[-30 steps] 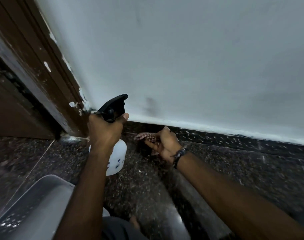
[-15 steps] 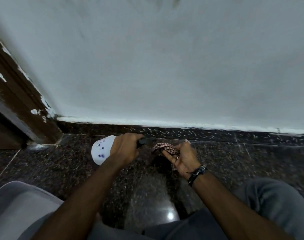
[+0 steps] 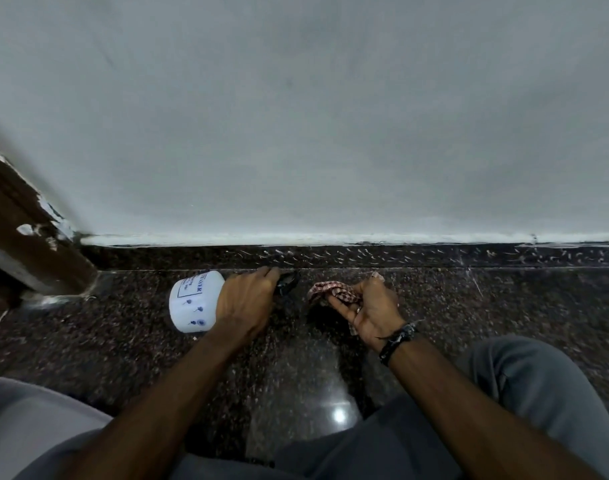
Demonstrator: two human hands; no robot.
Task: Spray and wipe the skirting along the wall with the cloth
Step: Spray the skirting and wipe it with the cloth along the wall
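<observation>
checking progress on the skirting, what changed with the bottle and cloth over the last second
The left hand brought the spray bottle down from upright in front of the wall to lying tilted low by the skirting, nozzle pointing right. The view also shifted right, so the door frame now sits at the left edge. The right hand still holds the checked cloth near the skirting.

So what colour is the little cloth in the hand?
The cloth is checked red and white, held in the right hand; the head view shows it.
</observation>
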